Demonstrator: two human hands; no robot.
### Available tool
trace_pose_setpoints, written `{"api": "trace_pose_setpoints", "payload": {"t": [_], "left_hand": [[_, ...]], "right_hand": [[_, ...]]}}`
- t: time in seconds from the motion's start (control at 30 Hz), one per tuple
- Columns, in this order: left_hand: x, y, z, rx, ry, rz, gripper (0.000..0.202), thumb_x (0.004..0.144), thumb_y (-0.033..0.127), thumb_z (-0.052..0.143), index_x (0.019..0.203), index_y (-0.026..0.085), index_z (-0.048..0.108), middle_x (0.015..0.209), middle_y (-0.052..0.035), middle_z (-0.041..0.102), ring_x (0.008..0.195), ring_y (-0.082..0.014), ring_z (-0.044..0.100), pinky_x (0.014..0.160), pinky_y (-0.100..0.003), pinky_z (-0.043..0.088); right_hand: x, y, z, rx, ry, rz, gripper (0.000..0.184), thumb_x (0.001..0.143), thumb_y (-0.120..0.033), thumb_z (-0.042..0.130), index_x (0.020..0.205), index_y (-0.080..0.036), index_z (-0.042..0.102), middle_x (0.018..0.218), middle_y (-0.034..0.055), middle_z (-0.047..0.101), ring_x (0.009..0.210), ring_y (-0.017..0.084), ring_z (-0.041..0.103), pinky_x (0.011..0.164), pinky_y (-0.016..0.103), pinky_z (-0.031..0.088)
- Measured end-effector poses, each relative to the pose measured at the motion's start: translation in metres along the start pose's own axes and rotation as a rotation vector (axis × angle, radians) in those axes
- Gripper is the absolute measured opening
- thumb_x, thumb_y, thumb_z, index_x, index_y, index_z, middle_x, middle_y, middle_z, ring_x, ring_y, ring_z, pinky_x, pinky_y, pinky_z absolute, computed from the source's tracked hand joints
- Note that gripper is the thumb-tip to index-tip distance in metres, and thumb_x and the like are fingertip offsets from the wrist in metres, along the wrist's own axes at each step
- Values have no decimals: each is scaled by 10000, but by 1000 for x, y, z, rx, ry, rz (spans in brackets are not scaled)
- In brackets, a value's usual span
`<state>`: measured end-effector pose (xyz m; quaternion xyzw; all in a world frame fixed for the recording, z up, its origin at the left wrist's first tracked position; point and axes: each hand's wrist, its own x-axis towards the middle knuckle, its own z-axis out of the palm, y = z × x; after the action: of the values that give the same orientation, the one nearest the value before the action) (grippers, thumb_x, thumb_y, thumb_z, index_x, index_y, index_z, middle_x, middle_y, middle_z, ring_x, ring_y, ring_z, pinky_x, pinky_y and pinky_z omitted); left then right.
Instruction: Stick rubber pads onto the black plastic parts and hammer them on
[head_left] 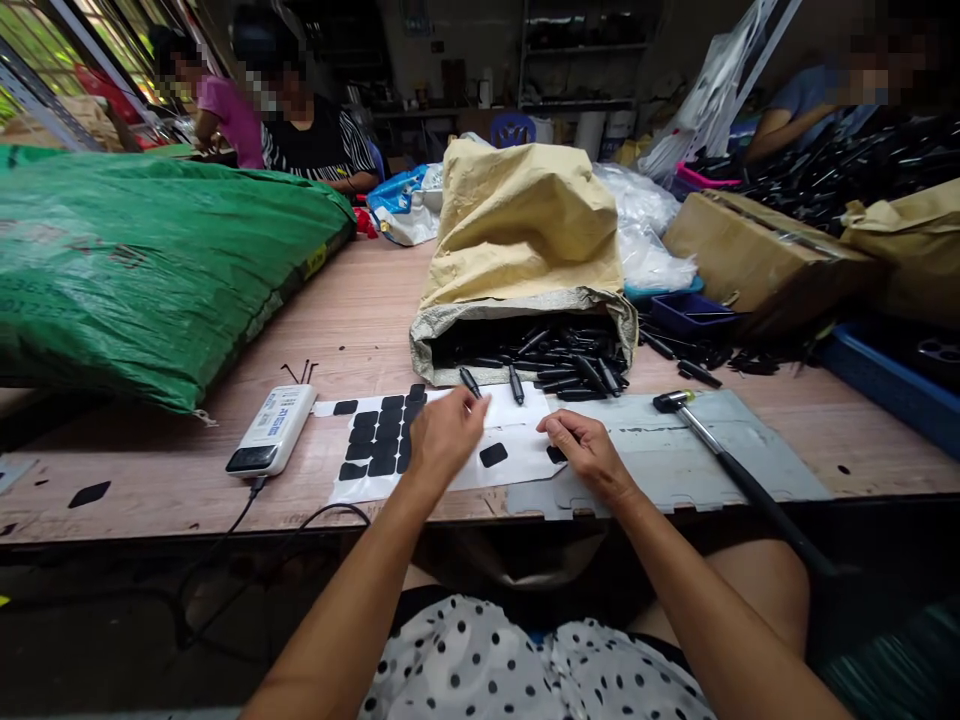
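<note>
My left hand point(448, 432) is closed in a pinch over a white backing sheet point(517, 425). A slim black cylindrical part point(469, 381) shows right behind its fingertips; whether they grip it I cannot tell. Beside it, another black part point(516, 384) lies on the sheet. Rows of black rounded-square stickers point(386, 430) cover the sheet's left side, partly behind my left hand. A single sticker point(493, 455) sits between the hands. My right hand point(589, 455) has thumb and fingers pressed together at the sheet's right edge, partly over another black sticker point(555, 454). Anything in that pinch is hidden.
A tan sack point(525, 225) full of black parts opens toward me. A hammer point(720, 450) lies across a grey board point(765, 450) at right. At left are a white power bank point(271, 430) with a cable and a large green sack point(150, 270). Several people sit beyond.
</note>
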<state>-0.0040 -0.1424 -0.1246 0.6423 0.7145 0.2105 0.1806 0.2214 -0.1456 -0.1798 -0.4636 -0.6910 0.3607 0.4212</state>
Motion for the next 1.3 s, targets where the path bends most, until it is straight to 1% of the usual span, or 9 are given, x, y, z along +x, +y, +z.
{"api": "trace_pose_setpoints", "payload": {"t": [0.13,0.3,0.5,0.7,0.9,1.0,1.07,1.2,1.3], "left_hand": [[63,-11,18,58,88,-224,314,870,515,593,870,219,700,932,-108,749,910,-308,685,718,-352,462],[69,-17,26,55,36,-257,193,797,419,654,856,244,709,975,-102,754,960,-334,684,735,-376,472],[36,-7,31,-33,109,-18,152,797,258,665,949,254,665,982,-33,733,931,-256,652,746,-335,462],[-3,3,54,-185,-142,450,132,778,208,734,895,239,681,872,-2,695,893,-218,573,775,-324,449],[-7,-4,68,-203,-113,530,213,777,288,795,966,239,709,900,-10,675,909,-222,552,829,-363,413],[-6,-6,68,-232,-117,521,233,742,276,820,944,232,712,877,-5,665,899,-219,548,823,-361,407],[-6,-6,69,-257,-127,509,213,740,271,821,918,227,713,877,-4,667,903,-217,548,827,-358,407],[-5,-7,69,-278,-143,489,180,746,273,825,891,229,728,863,2,673,902,-211,549,831,-356,403],[-4,-7,68,-272,-159,473,172,744,278,831,887,236,743,850,3,671,898,-210,551,829,-356,403]], "right_hand": [[1,6,0,37,11,4,402,985,-510,501,872,-186,712,700,13,575,694,164,549,679,299,448],[2,11,1,49,26,13,441,1004,-519,459,872,-191,722,676,7,568,669,156,554,659,293,451],[2,12,1,86,49,20,450,1003,-535,461,871,-192,721,675,7,562,664,155,550,654,293,449],[2,8,1,66,143,5,406,1006,-500,465,879,-198,705,684,3,545,673,156,538,657,292,437],[-12,21,-68,-339,580,38,301,936,-457,546,974,-197,693,917,78,665,832,215,592,794,356,472],[-27,42,-120,-815,724,310,378,846,-491,602,1068,-206,714,913,113,632,878,286,570,823,445,450],[-37,55,-143,-967,607,539,483,796,-594,625,1064,-202,712,945,149,627,900,339,566,783,478,443],[-48,62,-152,-1024,415,658,408,877,-577,489,906,-207,659,957,151,627,909,335,577,752,451,444],[-51,48,-134,-994,548,526,334,883,-518,491,846,-203,596,912,139,619,902,308,577,770,429,451]]}}
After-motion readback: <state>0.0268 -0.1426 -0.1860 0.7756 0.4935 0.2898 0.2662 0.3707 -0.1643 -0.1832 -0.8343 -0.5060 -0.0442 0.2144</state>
